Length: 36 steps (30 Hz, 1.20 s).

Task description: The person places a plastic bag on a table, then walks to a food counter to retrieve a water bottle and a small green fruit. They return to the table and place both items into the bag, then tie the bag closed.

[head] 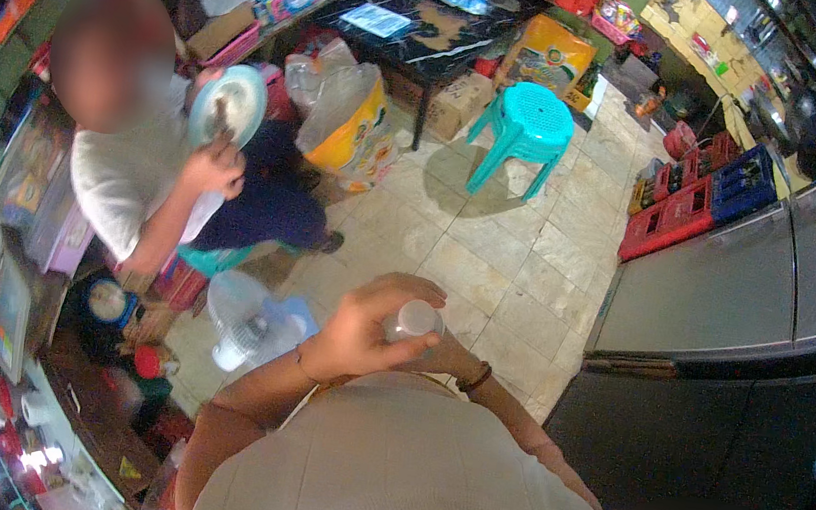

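My left hand (378, 319) is wrapped around a small container with a round, pale lid (417, 318), held upright in front of my belly. Its body is mostly hidden by the fingers, so its kind cannot be told. My right hand (442, 353) is behind and below the container, close against the left one; its fingers are largely covered, and whether it grips the container too is unclear.
A seated person (138, 171) at the left holds a plate (228, 110) of food. A white electric fan (242, 319) stands near my left arm. Turquoise stacked stools (525, 125), a black table (434, 24), bottle crates (685, 211) and a refrigerator (706, 289) are around the tiled floor.
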### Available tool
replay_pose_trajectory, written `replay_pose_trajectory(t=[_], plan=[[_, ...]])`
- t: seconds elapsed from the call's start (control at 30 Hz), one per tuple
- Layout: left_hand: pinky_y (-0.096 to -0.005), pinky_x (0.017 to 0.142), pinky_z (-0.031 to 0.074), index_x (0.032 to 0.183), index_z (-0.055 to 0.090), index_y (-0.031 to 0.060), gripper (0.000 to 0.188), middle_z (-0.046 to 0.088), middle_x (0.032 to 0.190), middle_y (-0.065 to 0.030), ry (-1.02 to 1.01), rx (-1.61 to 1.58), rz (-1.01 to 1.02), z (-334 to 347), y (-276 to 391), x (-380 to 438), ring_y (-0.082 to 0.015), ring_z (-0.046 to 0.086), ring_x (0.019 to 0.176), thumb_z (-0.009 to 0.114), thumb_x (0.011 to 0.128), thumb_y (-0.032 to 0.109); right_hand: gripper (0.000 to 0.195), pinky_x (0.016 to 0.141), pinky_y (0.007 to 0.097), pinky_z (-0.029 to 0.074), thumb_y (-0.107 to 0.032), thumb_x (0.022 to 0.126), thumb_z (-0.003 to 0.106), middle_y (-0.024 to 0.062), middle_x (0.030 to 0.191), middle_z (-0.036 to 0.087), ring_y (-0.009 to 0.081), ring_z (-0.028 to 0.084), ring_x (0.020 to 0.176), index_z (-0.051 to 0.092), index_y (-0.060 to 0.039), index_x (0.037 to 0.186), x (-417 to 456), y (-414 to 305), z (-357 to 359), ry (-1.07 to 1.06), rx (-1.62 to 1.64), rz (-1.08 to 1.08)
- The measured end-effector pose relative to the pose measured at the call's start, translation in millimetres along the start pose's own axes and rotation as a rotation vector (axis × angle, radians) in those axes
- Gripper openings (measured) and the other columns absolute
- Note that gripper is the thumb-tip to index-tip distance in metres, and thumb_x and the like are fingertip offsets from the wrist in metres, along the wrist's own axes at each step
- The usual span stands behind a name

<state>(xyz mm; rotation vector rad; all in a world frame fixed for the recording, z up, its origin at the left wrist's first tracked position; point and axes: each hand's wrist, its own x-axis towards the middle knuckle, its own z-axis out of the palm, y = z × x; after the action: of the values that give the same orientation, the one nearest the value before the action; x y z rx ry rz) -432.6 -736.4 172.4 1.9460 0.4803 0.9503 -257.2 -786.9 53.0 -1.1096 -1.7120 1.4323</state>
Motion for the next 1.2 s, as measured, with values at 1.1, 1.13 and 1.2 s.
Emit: replay_pose_trajectory(t=[1.1, 1.13, 1.2], plan=[[-0.0342, 0.080, 0.052, 0.103, 0.063, 0.0037, 0.051, 0.068, 0.097, -0.0150, 0.940, 0.571, -0.461, -172.6, -440.1, 568.0, -0.0247, 0.067, 0.088, 0.086, 0.062, 0.022, 0.029, 0.077, 0.0301, 0.053, -0.016, 0.092, 0.065, 0.0074, 0.105, 0.067, 0.0135, 0.063, 0.090, 0.061, -0.0016, 0.116, 253.4, 167.0, -580.8, 0.328, -0.268, 0.489], [-0.0350, 0.081, 0.052, 0.103, 0.062, 0.0023, 0.051, 0.068, 0.098, -0.0160, 0.940, 0.570, -0.520, -176.9, -454.7, 563.1, -0.0269, 0.067, 0.089, 0.086, 0.063, 0.023, 0.028, 0.077, 0.0301, 0.053, -0.016, 0.092, 0.064, 0.0071, 0.105, 0.067, 0.0135, 0.063, 0.090, 0.061, -0.0016, 0.116, 273.0, 169.5, -590.5, 0.312, -0.261, 0.466], [-0.0354, 0.084, 0.051, 0.106, 0.061, 0.0015, 0.056, 0.066, 0.103, -0.0166, 0.988, 0.512, -0.564, -178.8, -479.1, 549.9, -0.0278, 0.065, 0.093, 0.087, 0.062, 0.024, 0.028, 0.078, 0.0308, 0.053, -0.016, 0.092, 0.064, 0.0069, 0.107, 0.067, 0.0139, 0.064, 0.090, 0.061, -0.0015, 0.116, 311.1, 180.9, -606.8, 0.274, -0.280, 0.405]])
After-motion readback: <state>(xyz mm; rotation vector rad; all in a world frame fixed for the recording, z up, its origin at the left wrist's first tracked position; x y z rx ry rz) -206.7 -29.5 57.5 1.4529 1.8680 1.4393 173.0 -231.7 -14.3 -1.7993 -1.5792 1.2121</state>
